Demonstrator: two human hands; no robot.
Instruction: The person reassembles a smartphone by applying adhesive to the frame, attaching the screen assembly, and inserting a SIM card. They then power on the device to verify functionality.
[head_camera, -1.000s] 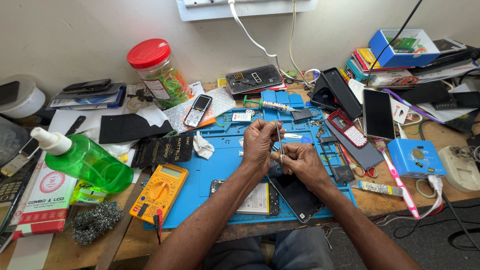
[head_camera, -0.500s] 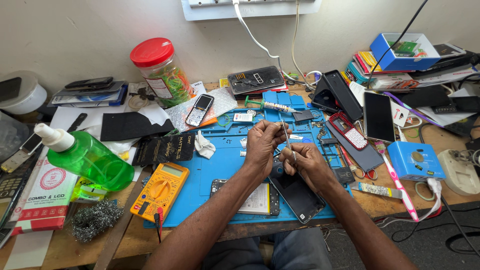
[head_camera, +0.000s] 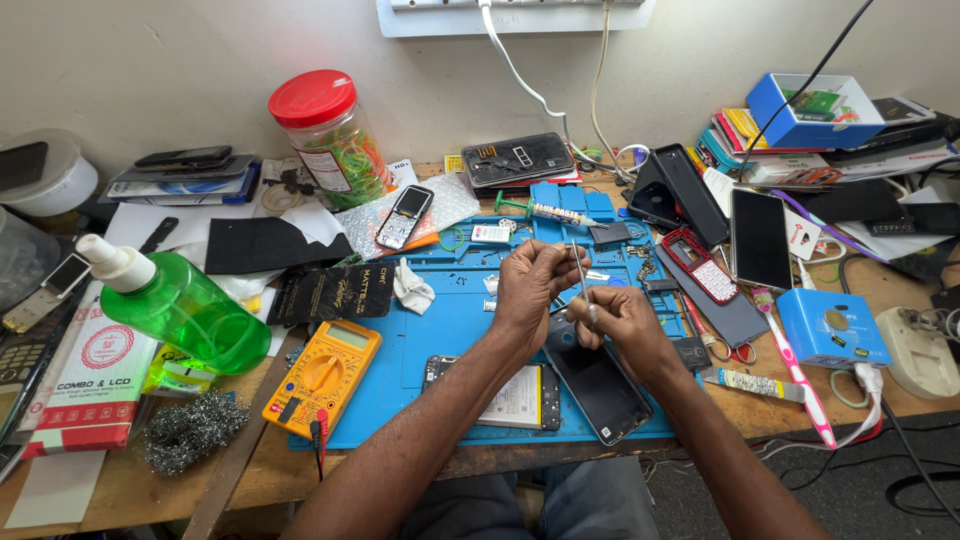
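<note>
1. A pair of thin metal tweezers (head_camera: 582, 285) is held upright above the blue work mat (head_camera: 450, 330). The lower end is gripped by the right hand (head_camera: 612, 322), whose fingers are closed around it, probably so that the points can be steered.

2. The upper end of the tweezers is pinched between the closed fingertips of the left hand (head_camera: 532, 285). Whether a tiny part is also held there cannot be told; anything at the tip is too small to make out.

3. Both hands are raised close together over the middle of the mat, apparently so that fine work is kept in plain sight and any dropped part is caught by the mat.

4. A dark phone (head_camera: 597, 385) is laid flat on the mat just under the right wrist, within reach. An opened phone body with a pale battery (head_camera: 505, 397) is laid just beside it, to its left.

5. A yellow multimeter (head_camera: 322, 377) is set at the left edge of the mat, on the wooden surface (head_camera: 250, 470), well apart from the hands.

6. A green spray bottle (head_camera: 180, 310) is lying tilted at the far left, and a red-lidded jar (head_camera: 330, 135) is stood upright against the wall, both kept away from the working area.
</note>
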